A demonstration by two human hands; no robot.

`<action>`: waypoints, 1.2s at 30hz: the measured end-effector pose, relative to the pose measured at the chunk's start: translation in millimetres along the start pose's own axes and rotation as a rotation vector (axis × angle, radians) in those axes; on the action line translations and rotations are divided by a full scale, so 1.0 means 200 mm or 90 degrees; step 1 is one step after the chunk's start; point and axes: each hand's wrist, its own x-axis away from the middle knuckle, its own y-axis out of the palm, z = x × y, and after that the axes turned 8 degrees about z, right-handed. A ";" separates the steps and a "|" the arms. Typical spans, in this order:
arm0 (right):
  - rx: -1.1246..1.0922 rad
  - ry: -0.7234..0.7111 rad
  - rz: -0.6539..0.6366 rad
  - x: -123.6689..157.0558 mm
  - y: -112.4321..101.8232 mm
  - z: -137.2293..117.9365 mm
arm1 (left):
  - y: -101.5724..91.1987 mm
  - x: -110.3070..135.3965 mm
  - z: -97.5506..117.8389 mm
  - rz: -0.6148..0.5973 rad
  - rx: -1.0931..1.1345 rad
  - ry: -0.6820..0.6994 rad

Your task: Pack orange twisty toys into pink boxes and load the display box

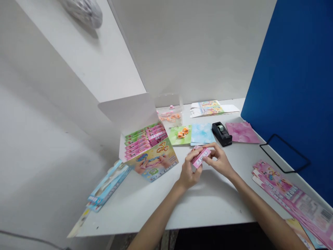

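Reading my remote feed, I see the left hand [188,170] and right hand [219,160] both closed, pinching a small pink box [201,158] between them, held over the white table [208,205]. At 10 o'clock sits an open display carton [153,161] of pink and green packs [145,139]; at 1 o'clock, a black tape dispenser [221,134]; at 4 o'clock, flat pink printed box blanks [288,194].
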 end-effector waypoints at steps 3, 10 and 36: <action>-0.019 0.015 0.006 0.00 0.00 0.00 | 0.00 0.00 0.00 -0.017 -0.012 -0.006; -0.020 0.063 0.012 0.00 0.00 -0.01 | 0.00 0.00 -0.01 -0.028 -0.020 -0.006; -0.055 0.095 -0.067 0.00 0.00 0.00 | 0.00 0.00 -0.02 -0.040 -0.037 -0.008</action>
